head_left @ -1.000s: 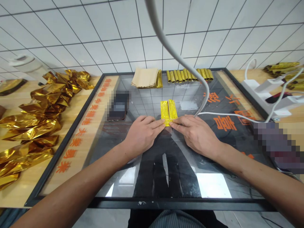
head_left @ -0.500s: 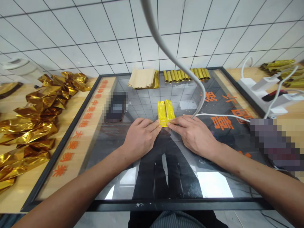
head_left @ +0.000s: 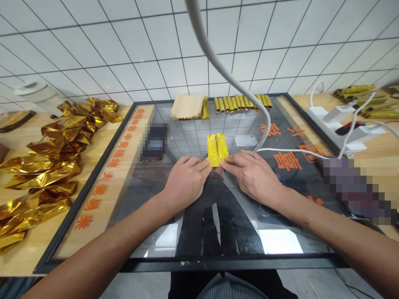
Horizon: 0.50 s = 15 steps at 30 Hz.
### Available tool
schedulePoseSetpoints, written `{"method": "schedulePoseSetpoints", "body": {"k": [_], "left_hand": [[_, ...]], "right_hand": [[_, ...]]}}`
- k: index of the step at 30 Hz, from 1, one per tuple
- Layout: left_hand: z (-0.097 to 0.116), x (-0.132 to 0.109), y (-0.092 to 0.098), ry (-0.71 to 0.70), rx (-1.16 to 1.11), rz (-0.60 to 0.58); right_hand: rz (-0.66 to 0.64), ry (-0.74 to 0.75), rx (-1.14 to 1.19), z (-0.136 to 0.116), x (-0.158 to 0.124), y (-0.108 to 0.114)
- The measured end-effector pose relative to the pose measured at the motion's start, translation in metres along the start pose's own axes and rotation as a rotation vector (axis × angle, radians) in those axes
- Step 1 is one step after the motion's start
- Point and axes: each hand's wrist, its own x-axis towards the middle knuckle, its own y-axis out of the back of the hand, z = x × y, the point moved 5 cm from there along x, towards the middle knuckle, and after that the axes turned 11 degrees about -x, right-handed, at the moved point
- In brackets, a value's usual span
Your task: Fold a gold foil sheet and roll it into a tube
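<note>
A small piece of folded gold foil paper (head_left: 217,146) lies on the glass tabletop, with two upright flaps side by side and a folded band along its near edge. My left hand (head_left: 188,179) grips the near left corner between thumb and fingertips. At the near right corner, my right hand (head_left: 252,174) holds the same paper, its fingers closed and pressed low against the glass. The thumbs are partly hidden. Behind the paper stand a stack of tan-backed gold sheets (head_left: 186,106) and a row of rolled gold paper tubes (head_left: 245,102).
Crumpled gold foil shapes (head_left: 51,166) cover the wooden surface on the left. A blurred-out phone (head_left: 154,142) lies on the glass. At right are a white power strip (head_left: 335,124), a blurred dark object (head_left: 358,189) and more gold rolls (head_left: 355,93). A white cable (head_left: 230,79) arches overhead.
The camera view has shifted slightly, so the surroundings sit a little differently in the picture. Both hands keep their hold on the gold paper, with hardly any movement.
</note>
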Motion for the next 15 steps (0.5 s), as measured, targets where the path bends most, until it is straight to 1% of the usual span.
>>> {"method": "schedulePoseSetpoints", "body": {"k": [3, 6, 9, 12, 15], "left_hand": [[0.004, 0.006, 0.003, 0.029, -0.047, 0.056], [0.015, 0.011, 0.003, -0.028, -0.093, 0.097], [0.024, 0.013, -0.003, -0.073, -0.134, 0.044], [0.026, 0.012, -0.009, -0.059, -0.149, -0.01], [0.026, 0.01, -0.013, -0.06, -0.157, -0.005]], "right_hand": [[-0.01, 0.0, -0.013, -0.001, 0.0, -0.001], [-0.027, 0.002, -0.009, -0.002, 0.001, -0.003], [-0.046, 0.002, -0.008, -0.003, 0.001, -0.004], [-0.037, -0.001, -0.002, -0.003, 0.0, -0.003], [-0.008, -0.003, 0.015, -0.002, -0.002, -0.001]]}}
